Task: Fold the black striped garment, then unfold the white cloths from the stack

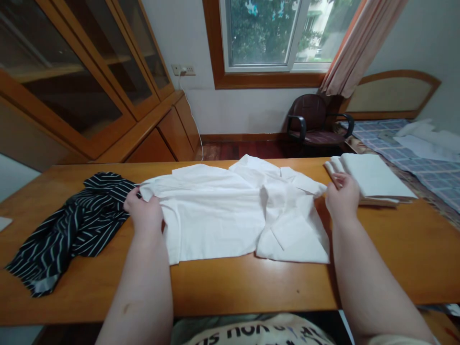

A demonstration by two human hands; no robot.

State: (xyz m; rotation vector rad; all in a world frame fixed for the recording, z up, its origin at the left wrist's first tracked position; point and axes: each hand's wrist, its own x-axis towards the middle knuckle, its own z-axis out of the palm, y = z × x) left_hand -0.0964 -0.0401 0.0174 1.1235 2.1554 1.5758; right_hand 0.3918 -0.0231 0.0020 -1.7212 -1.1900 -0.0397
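A white shirt [215,215] lies spread sideways across the wooden table, smooth on its left half and bunched into folds on its right. My left hand [143,208] is closed on the shirt's left edge, with the fabric lifted a little at the fingers. At the opposite end, my right hand [342,196] pinches a corner of the shirt; part of its grip is hidden behind the hand. Just beyond that hand sits a stack of folded white cloth [381,177]. Close by my left hand lies a crumpled black garment with white stripes [82,215].
The wooden table [251,292] spans the view, its near edge at my body. Behind it stand a glass-door cabinet [118,143] at left and a dark armchair [314,120]. A bed [406,143] with a checked cover is at right. A white cable [194,120] hangs from a wall socket.
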